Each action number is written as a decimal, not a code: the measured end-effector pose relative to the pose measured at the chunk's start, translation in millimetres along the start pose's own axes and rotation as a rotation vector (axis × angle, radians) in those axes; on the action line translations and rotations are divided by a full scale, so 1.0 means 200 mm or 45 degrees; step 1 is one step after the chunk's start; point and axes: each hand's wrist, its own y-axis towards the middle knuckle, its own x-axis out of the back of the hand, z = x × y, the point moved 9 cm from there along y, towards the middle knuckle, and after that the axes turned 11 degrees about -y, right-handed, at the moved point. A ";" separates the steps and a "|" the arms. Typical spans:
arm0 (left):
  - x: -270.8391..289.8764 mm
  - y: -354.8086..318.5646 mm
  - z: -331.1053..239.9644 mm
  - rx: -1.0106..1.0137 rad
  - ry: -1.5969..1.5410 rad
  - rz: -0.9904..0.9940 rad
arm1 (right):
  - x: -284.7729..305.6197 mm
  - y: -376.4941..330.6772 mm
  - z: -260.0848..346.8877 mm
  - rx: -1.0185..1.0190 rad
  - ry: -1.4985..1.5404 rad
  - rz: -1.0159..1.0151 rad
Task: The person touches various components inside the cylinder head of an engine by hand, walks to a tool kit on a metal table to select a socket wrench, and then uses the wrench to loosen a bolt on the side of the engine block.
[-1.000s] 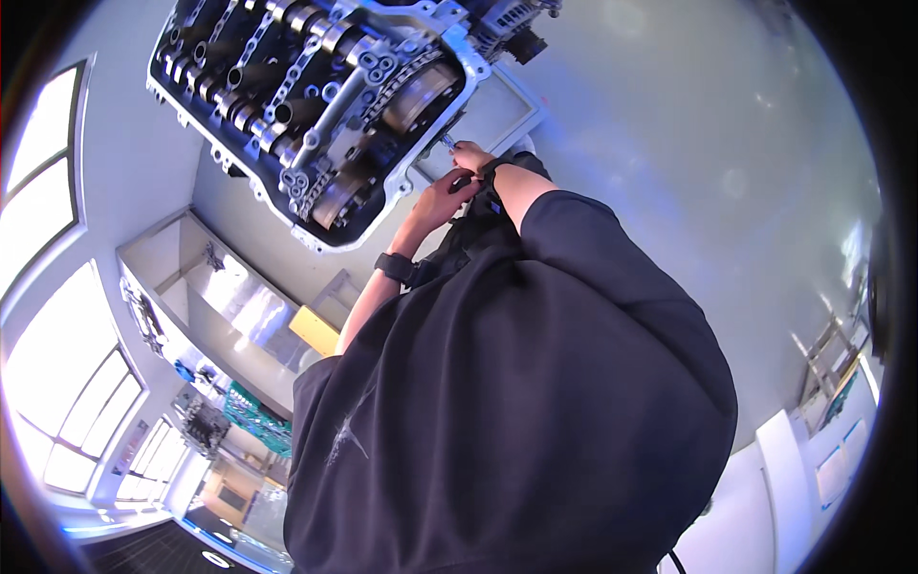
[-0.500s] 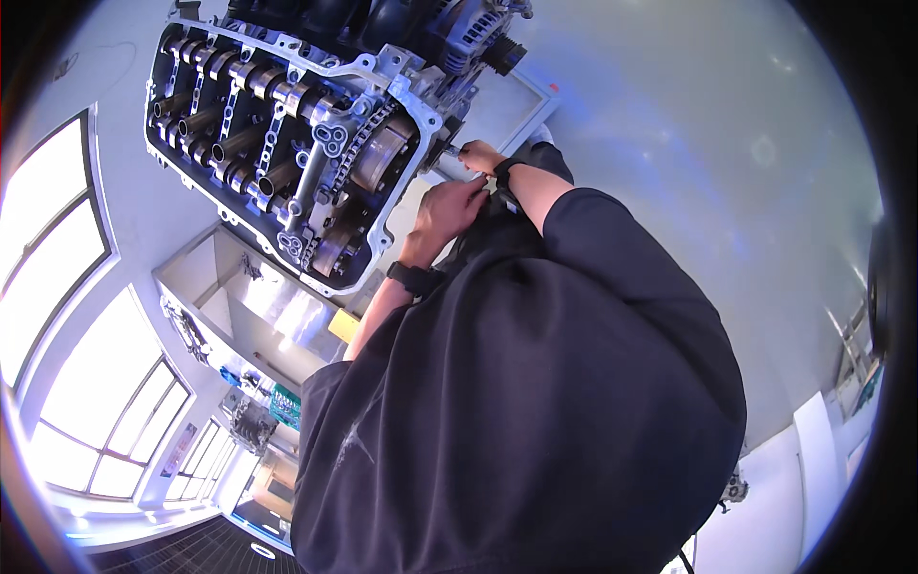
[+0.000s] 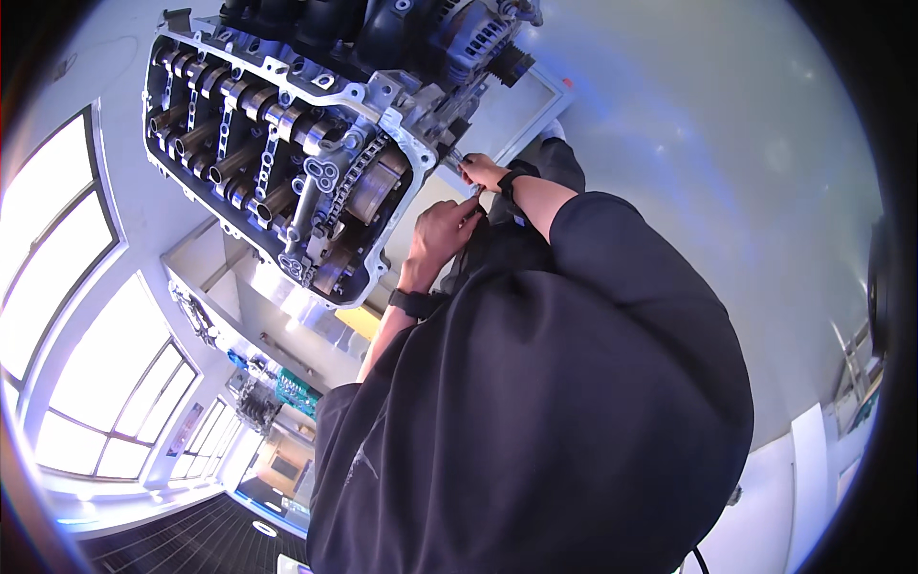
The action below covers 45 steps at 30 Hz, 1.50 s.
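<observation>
We are pinching a small metal tool (image 3: 475, 190) between left hand (image 3: 442, 232) and right hand (image 3: 484, 172), fingers clenched on it, beside the engine (image 3: 287, 163).

Left hand (image 3: 442, 232) raised, fingers curled, wrist banded. Right hand (image 3: 483, 172) just beyond it, fingers pinched, forearm bare, elbow bent. Hands close together, dark sleeves.

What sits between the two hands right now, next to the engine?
In the head view, a small metal tool bridges the left hand and right hand, beside the engine.
</observation>
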 end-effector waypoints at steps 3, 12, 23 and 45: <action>0.04 0.00 -0.01 -0.046 -0.002 -0.066 | -0.03 -0.05 0.01 -0.064 0.120 0.033; -0.04 0.20 -0.15 -0.055 0.050 -0.002 | 0.06 0.11 -0.08 0.186 -0.151 0.034; -0.02 0.20 -0.18 -0.095 0.140 -0.047 | 0.04 0.09 0.04 0.493 -0.789 -0.113; -0.07 -0.08 0.16 0.633 -0.176 -0.040 | 0.15 -0.09 0.17 0.301 -0.697 -0.435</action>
